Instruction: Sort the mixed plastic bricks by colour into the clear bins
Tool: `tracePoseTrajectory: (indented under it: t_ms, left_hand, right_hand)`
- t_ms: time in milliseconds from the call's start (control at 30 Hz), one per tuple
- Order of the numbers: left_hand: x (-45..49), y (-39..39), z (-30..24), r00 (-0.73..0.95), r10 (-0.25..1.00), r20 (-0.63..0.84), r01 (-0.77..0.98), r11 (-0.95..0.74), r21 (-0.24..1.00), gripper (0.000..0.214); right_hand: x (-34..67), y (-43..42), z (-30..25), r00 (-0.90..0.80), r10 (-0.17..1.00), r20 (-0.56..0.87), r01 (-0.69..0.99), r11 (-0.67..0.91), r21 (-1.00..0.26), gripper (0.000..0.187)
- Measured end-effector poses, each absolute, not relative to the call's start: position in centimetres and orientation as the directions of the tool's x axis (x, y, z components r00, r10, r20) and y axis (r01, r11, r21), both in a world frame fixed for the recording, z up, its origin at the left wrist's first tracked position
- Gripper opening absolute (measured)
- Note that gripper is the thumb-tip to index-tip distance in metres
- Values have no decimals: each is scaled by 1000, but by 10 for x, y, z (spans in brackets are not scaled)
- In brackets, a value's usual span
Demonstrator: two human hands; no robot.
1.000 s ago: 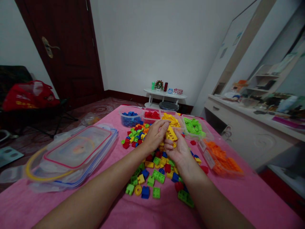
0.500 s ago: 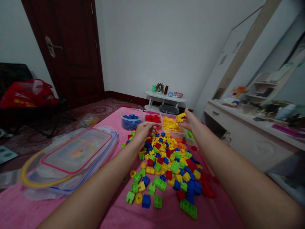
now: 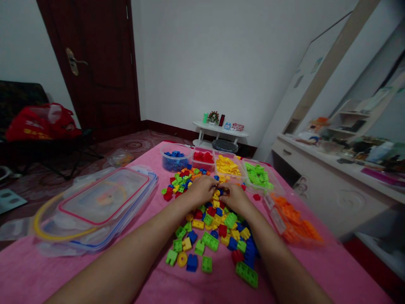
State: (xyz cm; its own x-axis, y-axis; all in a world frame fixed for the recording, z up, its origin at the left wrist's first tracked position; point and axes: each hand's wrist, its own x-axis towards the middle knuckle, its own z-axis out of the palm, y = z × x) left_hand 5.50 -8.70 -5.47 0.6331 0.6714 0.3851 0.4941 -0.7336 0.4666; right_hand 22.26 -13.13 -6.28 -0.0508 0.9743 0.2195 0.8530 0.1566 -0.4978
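Note:
A heap of mixed plastic bricks (image 3: 211,226) in red, yellow, green and blue lies on the pink cloth (image 3: 316,270). My left hand (image 3: 200,191) and my right hand (image 3: 234,197) rest side by side on the far part of the heap, palms down, fingers curled into the bricks. What the fingers grip is hidden. Behind the heap stand clear tubs of sorted bricks: blue (image 3: 174,158), red (image 3: 203,158), yellow (image 3: 228,165), green (image 3: 257,175) and orange (image 3: 292,217).
Stacked clear lids (image 3: 98,202) with coloured rims lie at the left of the cloth. A white dresser (image 3: 332,177) runs along the right. A small white table (image 3: 220,126) stands by the far wall, a dark door (image 3: 98,67) and a red bag (image 3: 41,122) to the left.
My right hand, which held a yellow brick over the yellow tub, has come back to the heap. My left hand has drawn back a little to the heap as well.

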Motion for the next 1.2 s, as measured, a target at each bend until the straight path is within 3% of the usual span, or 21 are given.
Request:
tracePoseTrajectory:
  t_ms: [167,300,433,500,600,733,933,1200]
  left_hand:
    - [58,-91,-53,634,688,354,589,-726,356,33]
    - [57,-91,-53,585,725,363,630,-689,359,34]
    - [56,-91,-53,540,725,429,609,-688,396,31]
    - [56,-90,-50,502,723,475,563,-690,454,28]
    - [57,-89,-44,436,778,453,439,-623,648,23]
    - [60,-86,-44,424,846,325,217,-443,870,20]
    - [63,-83,-50,417,851,320,112,-397,911,19]
    - [64,-88,-46,414,859,302,50,-352,935,15]
  right_hand:
    - [213,-136,-66,-1,961,275,875,134,-465,32]
    - [216,-145,-43,77,953,294,817,108,-566,36]
    - [234,-169,-8,20,973,229,747,138,-650,24]
    - [245,-190,5,-63,991,119,805,121,-581,22]
    - [256,-226,12,-164,984,-76,909,120,-399,22]
    - [261,-263,-4,-91,982,-165,961,44,-273,37]
    - [249,-277,-32,-8,987,-160,960,-38,-278,65]
    - [237,-269,-40,-115,990,-79,980,100,-170,49]
